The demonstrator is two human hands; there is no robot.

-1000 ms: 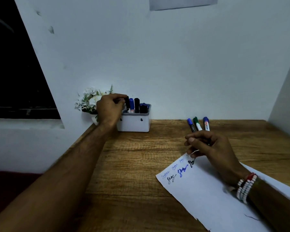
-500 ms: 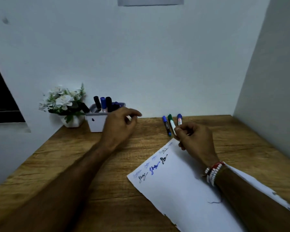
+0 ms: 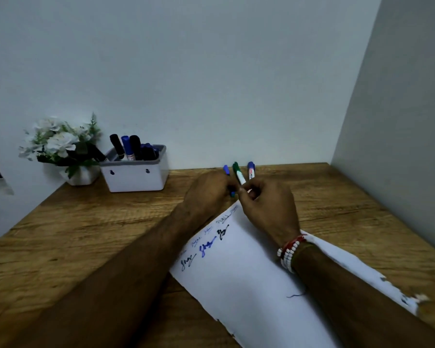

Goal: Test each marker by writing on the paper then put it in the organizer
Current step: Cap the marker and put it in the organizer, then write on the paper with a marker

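Note:
Three markers lie side by side near the wall, just beyond the paper (image 3: 249, 277). My left hand (image 3: 207, 193) has its fingers curled over the middle of the blue marker (image 3: 226, 169), so only the cap and lower tip show. My right hand (image 3: 268, 205) pinches the lower end of the white barrel of the green-capped marker (image 3: 238, 173). The third, a blue-capped marker (image 3: 251, 169) with a red label, lies untouched to the right. The paper carries several scribbles (image 3: 209, 243) along its top edge. The white organizer (image 3: 136, 178) at the back left holds several black and blue markers.
A white pot of white flowers (image 3: 60, 146) stands left of the organizer against the wall. The wooden table (image 3: 98, 234) meets a side wall (image 3: 399, 146) on the right. The paper's right edge is torn.
My left hand left the organizer and crossed to the right, onto the loose markers. My right hand moved from the paper's top edge to the green-capped marker. The camera turned right.

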